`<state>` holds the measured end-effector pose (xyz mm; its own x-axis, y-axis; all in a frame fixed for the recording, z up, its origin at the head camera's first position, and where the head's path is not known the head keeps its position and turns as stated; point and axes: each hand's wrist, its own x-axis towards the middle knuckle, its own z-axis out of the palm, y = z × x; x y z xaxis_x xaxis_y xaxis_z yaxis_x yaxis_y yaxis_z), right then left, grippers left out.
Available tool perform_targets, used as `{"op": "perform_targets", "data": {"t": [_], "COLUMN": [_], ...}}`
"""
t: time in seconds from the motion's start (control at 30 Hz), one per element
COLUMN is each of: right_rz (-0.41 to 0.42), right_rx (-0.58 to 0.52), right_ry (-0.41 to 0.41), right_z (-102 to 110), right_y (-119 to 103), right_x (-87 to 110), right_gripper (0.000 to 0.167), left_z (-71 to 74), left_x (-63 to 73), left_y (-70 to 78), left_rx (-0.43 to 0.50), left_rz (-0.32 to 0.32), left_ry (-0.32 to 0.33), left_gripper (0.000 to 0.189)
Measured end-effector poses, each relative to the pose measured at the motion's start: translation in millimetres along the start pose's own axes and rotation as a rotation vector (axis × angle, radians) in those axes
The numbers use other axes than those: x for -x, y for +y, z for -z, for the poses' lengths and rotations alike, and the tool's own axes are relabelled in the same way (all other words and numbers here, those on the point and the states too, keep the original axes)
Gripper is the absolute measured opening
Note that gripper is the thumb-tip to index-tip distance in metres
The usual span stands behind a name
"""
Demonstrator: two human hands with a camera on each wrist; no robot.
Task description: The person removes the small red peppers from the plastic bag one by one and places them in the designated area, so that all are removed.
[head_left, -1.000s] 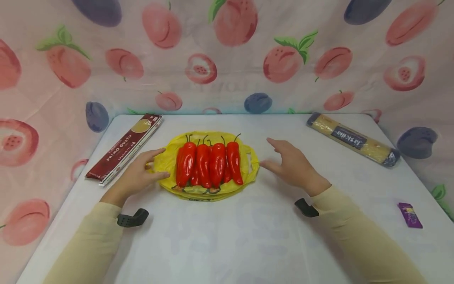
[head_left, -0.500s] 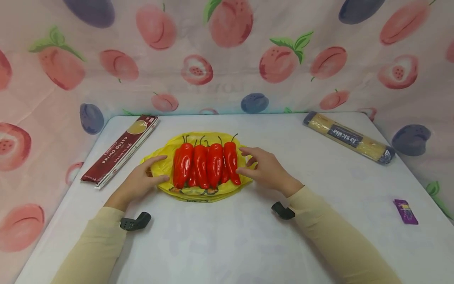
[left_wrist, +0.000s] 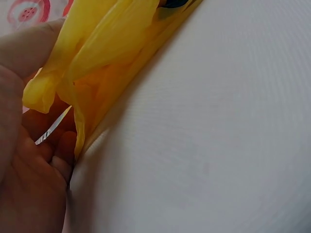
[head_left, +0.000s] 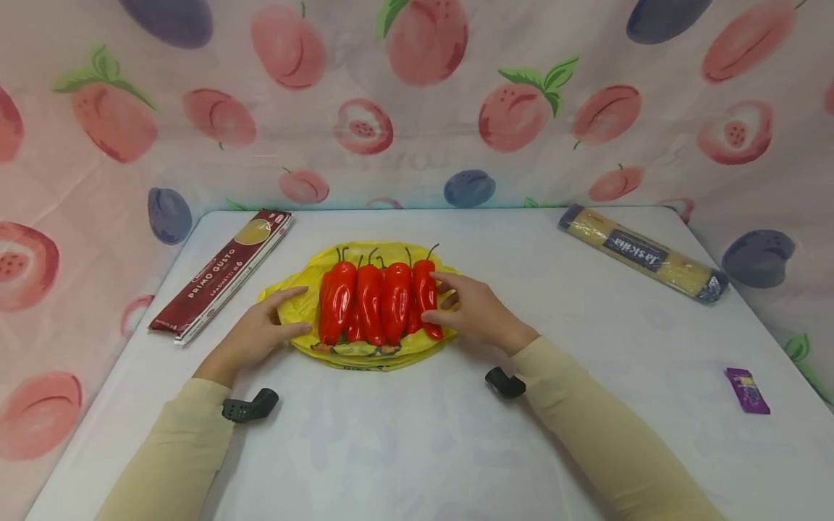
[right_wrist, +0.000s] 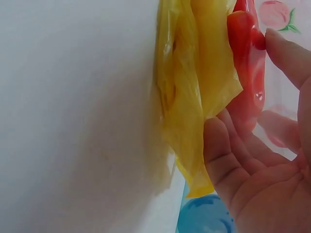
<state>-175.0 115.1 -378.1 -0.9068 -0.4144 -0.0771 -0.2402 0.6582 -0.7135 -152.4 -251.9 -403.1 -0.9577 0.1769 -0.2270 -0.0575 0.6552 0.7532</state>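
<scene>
Several shiny red peppers [head_left: 394, 304] with dark stems lie side by side on a flattened yellow plastic bag [head_left: 302, 300]. At the bag's left end, my left hand [head_left: 250, 340] spreads thumb and fingers apart. The left wrist view has the bag's handle folds [left_wrist: 77, 73] against these fingers, some of which they hide. My right hand [head_left: 478, 315] is at the rightmost pepper [head_left: 425, 293], thumb and forefinger close to its side. In the right wrist view, the thumb tip is beside that pepper [right_wrist: 250, 92], and other fingers touch the bag's edge [right_wrist: 194, 97].
A dark red spaghetti pack [head_left: 221, 278] lies at the back left of the white table [head_left: 404, 449]. At the back right is a clear spaghetti pack with a blue label [head_left: 641, 253]. A small purple packet [head_left: 747, 391] lies near the right edge. Fruit-patterned cloth [head_left: 417, 166] hangs behind.
My right hand has moved left from beside the bag to the rightmost pepper. The bag's right handle is now covered by it. My left hand has barely moved.
</scene>
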Motion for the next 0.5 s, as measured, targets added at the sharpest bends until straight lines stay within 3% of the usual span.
{"op": "perform_targets", "data": {"t": [0.3, 0.5], "right_rz": [-0.079, -0.069], "right_rx": [-0.035, -0.052], "right_ry": [-0.043, -0.046], "right_z": [-4.2, -8.9], "right_y": [-1.8, -0.2], "right_x": [-7.0, -10.5], "right_gripper": [0.085, 0.089], "left_z": [-0.8, -0.5], "left_x": [-0.5, -1.8], "left_y": [-3.8, -5.9], "left_rx": [0.012, 0.015], "left_rz": [-0.020, -0.008], "left_ry": [0.004, 0.001], "left_gripper": [0.079, 0.080]}}
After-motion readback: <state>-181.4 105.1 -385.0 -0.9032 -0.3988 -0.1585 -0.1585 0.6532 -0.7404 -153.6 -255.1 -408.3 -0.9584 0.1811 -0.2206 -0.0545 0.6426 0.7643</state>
